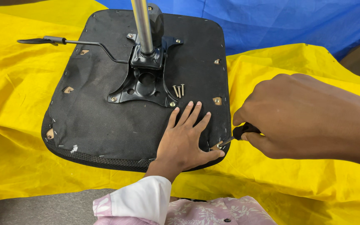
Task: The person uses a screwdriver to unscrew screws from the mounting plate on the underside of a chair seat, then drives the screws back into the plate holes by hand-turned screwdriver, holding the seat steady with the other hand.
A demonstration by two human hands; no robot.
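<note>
A black chair seat (101, 125) lies upside down on a yellow sheet (13, 87). My left hand (184, 141) rests flat on its near right part, fingers spread. My right hand (296, 114) is closed around the black handle of a screwdriver (241, 131). The screwdriver's thin shaft points left, and its tip meets a metal insert at the seat's near right corner, just by my left thumb. A black metal mounting plate (123, 93) is bolted to the middle of the seat. A shiny steel cylinder (143, 25) rises from the plate.
Three loose screws (178, 90) lie on the seat right of the plate. A thin black lever (63, 41) sticks out to the far left. A blue sheet (292, 21) covers the far right. Grey floor (34, 208) shows at the near left.
</note>
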